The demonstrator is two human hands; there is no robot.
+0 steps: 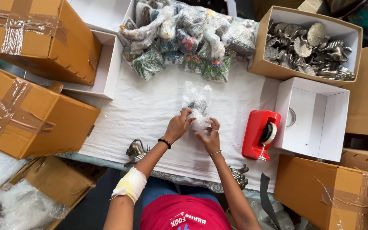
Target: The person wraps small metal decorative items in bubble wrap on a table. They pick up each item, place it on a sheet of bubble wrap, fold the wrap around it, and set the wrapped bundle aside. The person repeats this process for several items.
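bubble-wrap bundle (pixel 197 105) on white cloth, between both hands; left hand (pixel 178 126) and right hand (pixel 210 138) pinching its lower edge

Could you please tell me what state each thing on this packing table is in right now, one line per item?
bubble-wrap packet: held by both hands, partly wrapped
left hand: gripping the packet
right hand: gripping the packet
tape dispenser: upright, roll loaded
white box: open, empty
box of metal figures: open, full
taped cartons: sealed
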